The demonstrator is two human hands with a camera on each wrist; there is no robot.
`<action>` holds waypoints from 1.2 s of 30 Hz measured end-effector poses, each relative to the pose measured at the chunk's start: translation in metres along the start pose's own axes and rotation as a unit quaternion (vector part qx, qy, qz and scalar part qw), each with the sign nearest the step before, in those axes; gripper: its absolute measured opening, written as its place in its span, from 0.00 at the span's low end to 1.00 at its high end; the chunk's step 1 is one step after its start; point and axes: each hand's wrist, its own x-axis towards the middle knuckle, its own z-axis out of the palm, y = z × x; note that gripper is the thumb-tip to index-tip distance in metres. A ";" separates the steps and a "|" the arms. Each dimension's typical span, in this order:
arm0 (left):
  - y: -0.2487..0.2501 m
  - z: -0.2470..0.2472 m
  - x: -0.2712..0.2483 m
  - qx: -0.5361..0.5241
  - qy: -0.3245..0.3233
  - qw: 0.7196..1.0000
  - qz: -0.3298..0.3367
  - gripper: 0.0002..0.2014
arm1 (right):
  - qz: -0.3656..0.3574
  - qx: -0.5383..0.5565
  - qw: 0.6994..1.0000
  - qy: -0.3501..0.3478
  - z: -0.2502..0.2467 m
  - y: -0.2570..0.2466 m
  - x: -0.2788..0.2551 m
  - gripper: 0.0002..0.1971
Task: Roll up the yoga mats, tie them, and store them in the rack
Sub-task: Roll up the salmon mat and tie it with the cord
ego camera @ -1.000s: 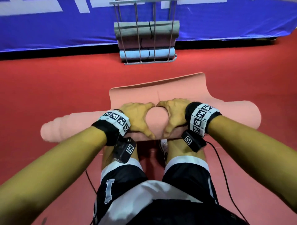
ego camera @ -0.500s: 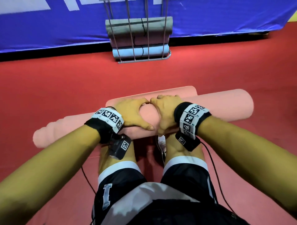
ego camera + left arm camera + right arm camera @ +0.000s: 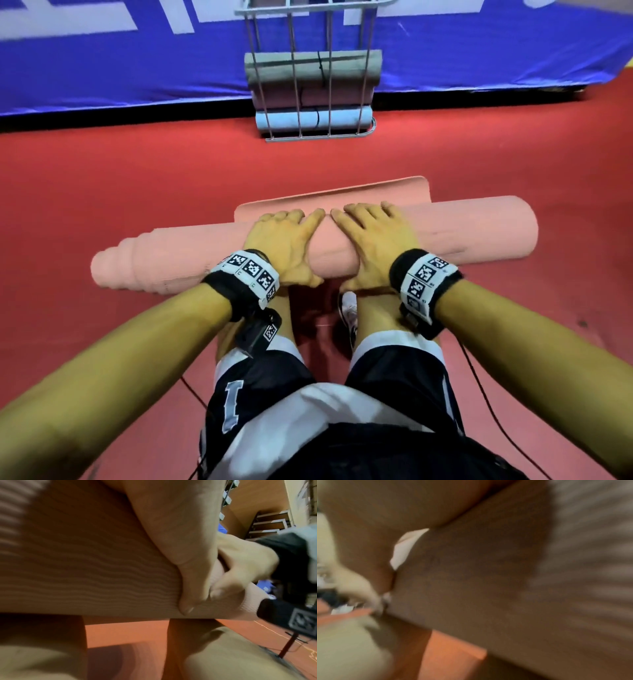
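Pink mat (image 3: 445, 233), ribbed, nearly all rolled, left end telescoped in steps; we see it on red floor (image 3: 137, 192) before knees, short flap flat beyond; long axis left-right, right end angled farther away; left hand (image 3: 284, 246), right hand (image 3: 373, 246) side by side mid-roll; fingers (image 3: 352, 221) draped over top, thumbs under near side, gripping mat.

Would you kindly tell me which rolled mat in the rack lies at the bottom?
The light blue mat; the dusty pink mat and the grey mat are stacked above it.

Open floor (image 3: 171, 178) between mat (image 3: 462, 233) and rack (image 3: 315, 137)
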 end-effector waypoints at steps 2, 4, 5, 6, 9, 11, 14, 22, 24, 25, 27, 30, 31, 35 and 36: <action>0.003 -0.005 0.000 -0.001 -0.009 1.000 0.001 0.64 | 0.022 -0.020 0.999 0.011 0.010 0.000 -0.011 0.69; 0.004 -0.015 0.002 -0.011 -0.028 1.000 0.001 0.62 | 0.025 -0.018 1.000 -0.003 0.001 0.002 -0.008 0.64; 0.003 -0.024 0.003 -0.021 -0.036 0.999 -0.004 0.61 | 0.026 -0.015 0.999 -0.020 -0.010 0.003 -0.003 0.63; 0.001 -0.033 0.005 -0.031 -0.037 0.999 -0.009 0.60 | 0.026 -0.011 0.999 -0.032 -0.024 0.006 0.002 0.62; -0.012 -0.069 0.010 -0.043 -0.033 0.998 -0.031 0.58 | 0.016 0.000 0.999 -0.033 -0.069 0.013 0.020 0.62; -0.020 -0.095 0.008 -0.048 -0.023 0.998 -0.041 0.56 | 0.007 0.009 1.000 -0.024 -0.099 0.018 0.026 0.60; -0.024 -0.120 0.003 -0.077 -0.038 0.996 -0.027 0.53 | 0.002 0.051 0.998 -0.043 -0.127 0.022 0.023 0.55; 0.001 -0.046 -0.004 -0.162 -0.213 0.963 -0.018 0.49 | 0.024 0.200 0.952 -0.230 -0.055 0.013 -0.002 0.57; -0.002 -0.039 0.002 -0.172 -0.211 0.962 -0.032 0.47 | 0.035 0.210 0.953 -0.216 -0.046 0.014 -0.001 0.58; 0.000 -0.048 -0.001 -0.194 -0.224 0.955 -0.021 0.45 | 0.034 0.207 0.956 -0.204 -0.045 0.016 0.000 0.59; -0.002 -0.056 0.003 -0.219 -0.243 0.944 -0.028 0.38 | 0.016 0.192 0.967 -0.168 -0.045 0.017 0.000 0.60; -0.028 -0.024 0.044 -0.228 -0.278 0.931 -0.061 0.32 | -0.006 0.133 0.982 -0.132 -0.037 0.017 -0.010 0.66; -0.036 0.014 0.074 -0.242 -0.275 0.929 -0.059 0.33 | -0.007 0.105 0.985 -0.138 -0.032 0.016 -0.013 0.71; -0.078 0.093 0.120 -0.296 -0.261 0.917 -0.055 0.45 | 0.006 0.058 0.986 -0.154 -0.028 0.013 -0.008 0.73; -0.064 0.054 0.091 -0.262 -0.266 0.926 -0.049 0.47 | 0.009 0.065 0.985 -0.158 -0.031 0.013 -0.005 0.71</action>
